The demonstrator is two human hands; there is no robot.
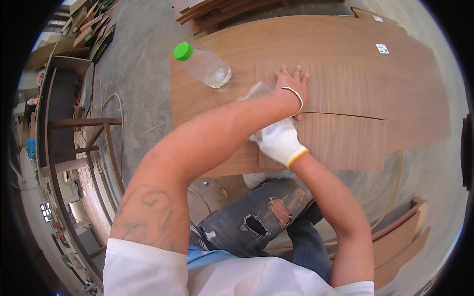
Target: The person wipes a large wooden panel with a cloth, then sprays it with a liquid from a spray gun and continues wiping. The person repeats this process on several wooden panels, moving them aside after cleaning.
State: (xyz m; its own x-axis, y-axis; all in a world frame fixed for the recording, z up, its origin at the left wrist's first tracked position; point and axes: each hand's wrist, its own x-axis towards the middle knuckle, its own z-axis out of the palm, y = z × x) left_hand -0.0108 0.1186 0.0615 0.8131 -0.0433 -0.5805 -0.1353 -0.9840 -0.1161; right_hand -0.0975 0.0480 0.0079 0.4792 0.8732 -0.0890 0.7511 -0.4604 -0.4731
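Observation:
My left hand (pixel 293 88), bare with a bangle at the wrist, lies with its fingers spread on the upper of two smaller wood-grain panels (pixel 345 89). Just below it is my right hand (pixel 279 143), in a white knitted glove with a yellow cuff. A crumpled whitish rag (pixel 258 90) pokes out on both sides of my left forearm, next to the glove, and the glove appears closed on it. My forearm covers the gloved fingertips. The lower panel (pixel 340 143) sits against the upper one, with a narrow dark gap between them.
Both panels rest on a large brown board (pixel 414 98) with white stickers. A clear bottle with a green cap (pixel 203 65) is at its left end. More boards are stacked beyond it (pixel 217 15) and at the lower right (pixel 402 237). A yellow hose (pixel 396 192) runs across the floor.

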